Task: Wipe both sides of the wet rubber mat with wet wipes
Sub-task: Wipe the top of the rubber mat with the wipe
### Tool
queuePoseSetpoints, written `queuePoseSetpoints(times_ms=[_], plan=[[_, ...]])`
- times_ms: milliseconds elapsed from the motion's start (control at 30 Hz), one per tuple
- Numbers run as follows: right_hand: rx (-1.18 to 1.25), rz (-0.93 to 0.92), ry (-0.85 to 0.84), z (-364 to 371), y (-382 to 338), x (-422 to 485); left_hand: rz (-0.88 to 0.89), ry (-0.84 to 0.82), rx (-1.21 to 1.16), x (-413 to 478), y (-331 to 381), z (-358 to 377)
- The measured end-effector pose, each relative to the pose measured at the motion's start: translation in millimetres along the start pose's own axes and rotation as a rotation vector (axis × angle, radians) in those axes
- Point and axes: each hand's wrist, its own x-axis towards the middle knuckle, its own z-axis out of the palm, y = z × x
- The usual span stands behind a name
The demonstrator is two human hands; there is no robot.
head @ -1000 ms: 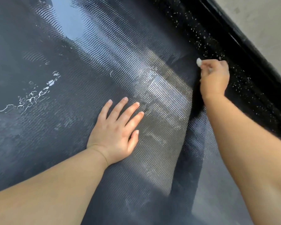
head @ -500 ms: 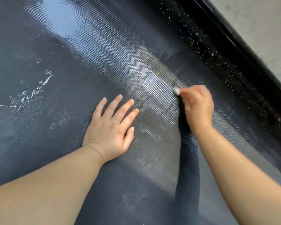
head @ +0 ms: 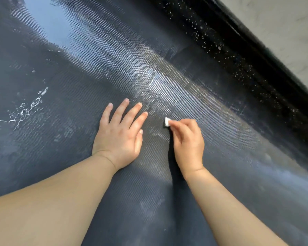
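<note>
One wet rubber mat (head: 60, 148) fills the view; the left grip (head: 120, 137) lies spread flat on it, and just beside, the right grip (head: 188, 141) pinches what seems a small folded wipe (head: 166, 121) against its ribs.

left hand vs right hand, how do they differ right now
The left hand lies flat with fingers spread; the right hand has its fingers curled. The left hand holds nothing; the right hand pinches a small white wet wipe against the rubber mat. Both are bare.
</note>
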Motion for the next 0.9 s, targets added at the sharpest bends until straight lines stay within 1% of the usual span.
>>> queuePoseSetpoints(times_ms=[67,133,167,200,300,367,433,533,633,700,767,800,833,900], plan=[[-0.008,-0.097,-0.098,-9,-12,-33,0.004,-0.013,-0.008,0,-1,-1],[-0.038,-0.147,-0.115,-15,-14,-34,0.006,-0.031,-0.018,-1,-1,0],[-0.047,-0.104,-0.096,-15,-16,-25,0.006,-0.036,-0.016,-1,-2,1],[-0.055,-0.013,-0.058,-13,-18,-13,0.004,-0.038,-0.014,-1,-2,3],[-0.046,0.314,0.042,-3,-19,23,-0.004,-0.058,-0.011,1,-4,5],[-0.019,0.431,0.068,7,-28,21,0.004,-0.085,0.010,1,-5,5],[-0.018,0.416,0.057,13,-48,0,0.013,-0.116,0.022,2,-6,6],[-0.047,0.288,-0.008,13,-79,-61,0.046,-0.234,0.043,7,-10,4],[-0.018,0.205,-0.088,7,-109,-136,0.174,-0.369,0.139,5,-23,-5],[-0.003,0.153,-0.161,2,-124,-182,0.276,-0.380,0.199,-8,-32,-12],[0.037,0.173,-0.263,-6,-131,-203,0.365,-0.373,0.225,-25,-41,-16],[0.069,0.199,-0.276,-10,-129,-200,0.410,-0.369,0.235,-31,-48,-17],[0.106,0.239,-0.245,-12,-125,-188,0.454,-0.360,0.245,-36,-55,-18],[0.158,0.360,-0.092,-14,-113,-148,0.529,-0.336,0.264,-44,-71,-22]])
